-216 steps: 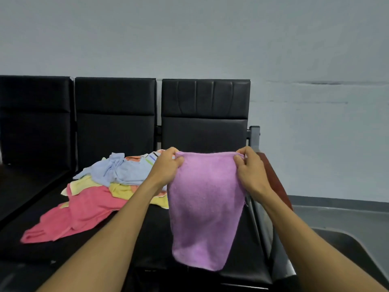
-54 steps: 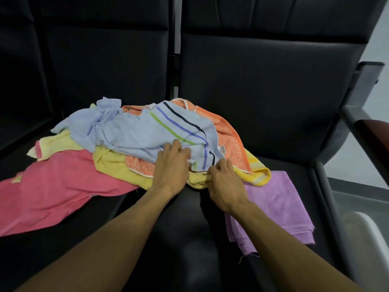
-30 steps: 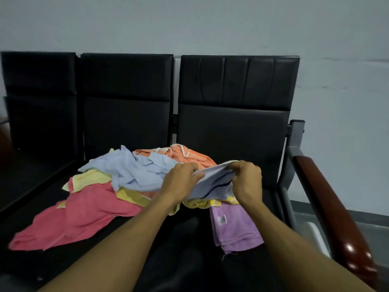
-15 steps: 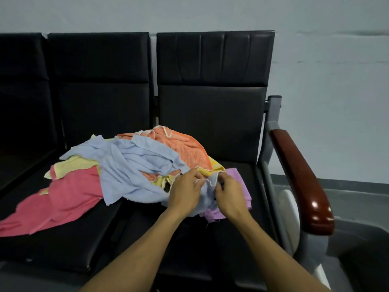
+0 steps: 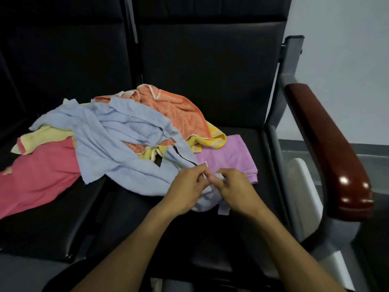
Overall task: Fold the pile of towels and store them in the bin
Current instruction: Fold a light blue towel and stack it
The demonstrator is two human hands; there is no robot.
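Observation:
A loose pile of towels lies across two black seats: a light blue striped towel point(image 5: 117, 148) on top, an orange one point(image 5: 179, 110) behind it, a yellow one point(image 5: 212, 140), a pale yellow one point(image 5: 44, 135) and a pink one point(image 5: 37, 173) at the left. A purple towel point(image 5: 227, 159) lies flat to the right of the pile. My left hand point(image 5: 187, 186) and my right hand point(image 5: 235, 186) sit close together and pinch the near edge of the light blue towel, bunched between them over the seat's front.
The black seat point(image 5: 210, 224) has a bare front part under my arms. A dark red armrest point(image 5: 324, 144) on a grey frame stands at the right. Beyond it, low on the floor, shows a white bin rim point(image 5: 303, 186).
The purple towel was laid down beside the pile. Both hands then took the light blue towel's edge and drew it toward me; my head has tilted down since half a second ago.

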